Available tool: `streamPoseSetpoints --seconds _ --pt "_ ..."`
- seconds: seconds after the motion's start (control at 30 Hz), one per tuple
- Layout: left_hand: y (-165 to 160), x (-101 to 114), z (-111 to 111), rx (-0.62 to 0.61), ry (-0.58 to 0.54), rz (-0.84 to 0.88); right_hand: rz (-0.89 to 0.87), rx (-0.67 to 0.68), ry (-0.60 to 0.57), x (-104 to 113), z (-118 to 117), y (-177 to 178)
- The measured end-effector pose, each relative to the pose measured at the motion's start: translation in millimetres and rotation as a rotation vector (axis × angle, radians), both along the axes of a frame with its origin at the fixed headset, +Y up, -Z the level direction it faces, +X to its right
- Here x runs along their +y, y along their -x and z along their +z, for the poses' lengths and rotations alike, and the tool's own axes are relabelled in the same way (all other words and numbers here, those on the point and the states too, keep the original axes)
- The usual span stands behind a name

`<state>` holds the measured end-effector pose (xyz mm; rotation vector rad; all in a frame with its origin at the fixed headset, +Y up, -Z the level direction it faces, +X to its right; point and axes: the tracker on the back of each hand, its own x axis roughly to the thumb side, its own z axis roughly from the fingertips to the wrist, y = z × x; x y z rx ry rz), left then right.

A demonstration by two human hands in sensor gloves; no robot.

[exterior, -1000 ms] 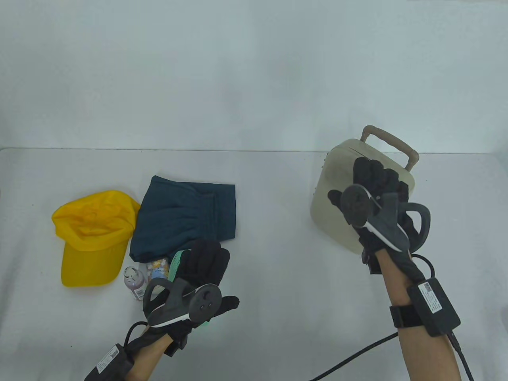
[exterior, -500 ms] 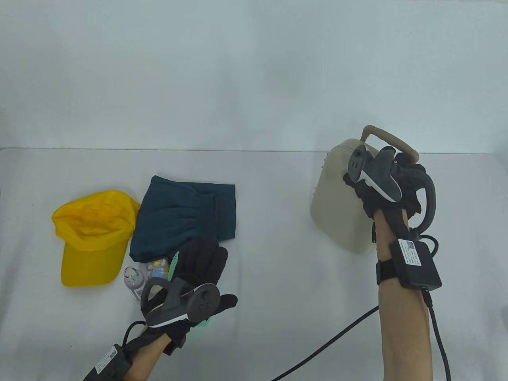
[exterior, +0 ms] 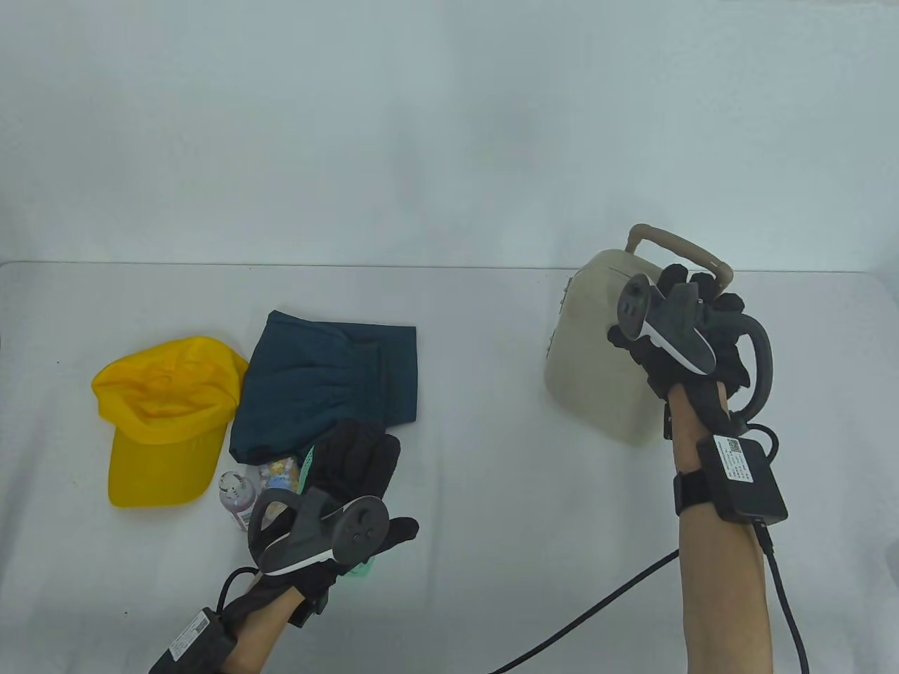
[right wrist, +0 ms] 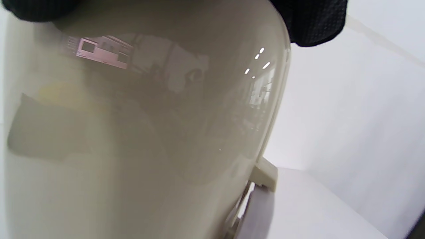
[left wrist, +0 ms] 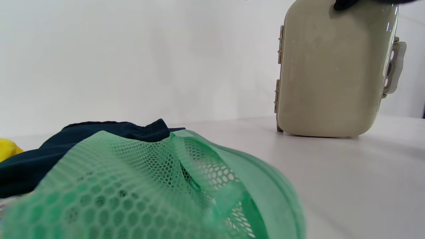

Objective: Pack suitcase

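While the right hand (exterior: 692,330) grips the top of the upright, closed suitcase (exterior: 597,372) at far right, and the left hand (exterior: 344,484) rests flat on the green mesh pouch (left wrist: 149,186) near left, one-handed handling risks toppling it.

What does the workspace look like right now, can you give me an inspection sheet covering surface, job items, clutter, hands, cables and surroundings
Surface: white table, bare in the middle.
Job's things: beige suitcase standing upright and closed at right; yellow cap, folded dark blue garment, small bottle, small patterned item and green mesh pouch at left.
Clutter: nothing seen.
Hands: left hand rests on the green mesh pouch; right hand grips the suitcase's top, by its handle.
Cables: black cable runs from the right wrist across the table to the bottom edge.
Surroundings: plain white wall.
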<state>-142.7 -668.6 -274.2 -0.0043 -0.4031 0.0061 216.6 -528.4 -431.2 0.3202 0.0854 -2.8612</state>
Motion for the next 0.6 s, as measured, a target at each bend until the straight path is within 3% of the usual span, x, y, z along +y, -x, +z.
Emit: streamPoseSetpoints --seconds 0.6 --pt "15 4 -14 0.061 0.056 0.079 -0.060 0.331 0.007 1 17 47"
